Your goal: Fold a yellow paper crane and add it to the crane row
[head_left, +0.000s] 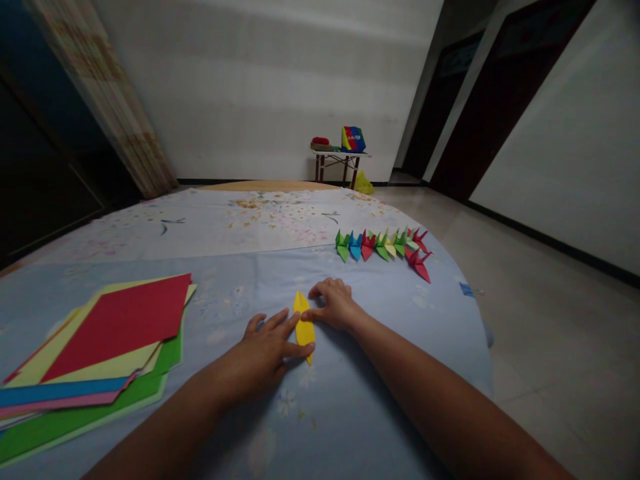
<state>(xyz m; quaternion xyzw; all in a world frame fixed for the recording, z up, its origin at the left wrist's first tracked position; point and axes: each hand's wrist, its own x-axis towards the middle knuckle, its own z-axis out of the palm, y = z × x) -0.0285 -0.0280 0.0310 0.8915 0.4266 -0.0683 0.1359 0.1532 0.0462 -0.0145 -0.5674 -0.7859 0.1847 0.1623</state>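
Observation:
A narrow yellow folded paper (303, 327) lies on the blue flowered cloth (350, 400) in front of me. My left hand (267, 343) lies flat with its fingers stretched out, pressing on the paper's lower half. My right hand (334, 303) is curled, and its thumb and fingers pinch the paper's upper right edge. The paper's pointed top and bottom tips show between and below the hands.
A stack of coloured paper sheets (100, 347), red on top, lies at the left. A row of several folded paper cranes (383, 247) stands at the right rear of the cloth. A small table with coloured items (340, 150) stands by the far wall. Tiled floor lies to the right.

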